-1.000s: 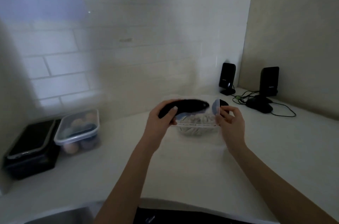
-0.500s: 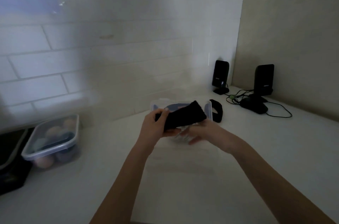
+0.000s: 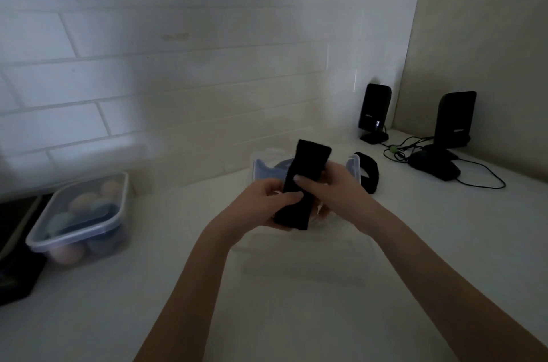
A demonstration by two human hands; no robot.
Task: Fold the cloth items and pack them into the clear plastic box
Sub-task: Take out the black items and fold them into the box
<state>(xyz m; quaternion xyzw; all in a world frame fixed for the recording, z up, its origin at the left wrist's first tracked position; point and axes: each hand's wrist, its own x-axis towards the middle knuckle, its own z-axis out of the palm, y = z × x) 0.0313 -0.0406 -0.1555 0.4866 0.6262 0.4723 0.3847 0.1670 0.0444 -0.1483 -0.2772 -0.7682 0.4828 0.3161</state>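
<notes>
A folded black cloth (image 3: 307, 174) stands almost upright above the white counter, gripped by both hands. My left hand (image 3: 261, 207) holds its lower part from the left. My right hand (image 3: 332, 186) pinches its middle from the right, thumb across the front. Behind the cloth lies the clear plastic box's lid (image 3: 261, 168) with blue trim. The box itself is mostly hidden under my hands; only a faint clear edge (image 3: 323, 214) shows. A second black cloth (image 3: 369, 171) lies on the counter just right of the lid.
A lidded clear tub (image 3: 80, 222) with round pale items stands at the left, beside a black box (image 3: 14, 249). Two black speakers (image 3: 373, 112) (image 3: 455, 121), a dark mouse (image 3: 434, 168) and cables sit in the back right corner. Tiled wall behind.
The right hand left the box lid and took hold of the black cloth. The cloth turned from lying sideways to standing upright between both hands. The camera view shifted right.
</notes>
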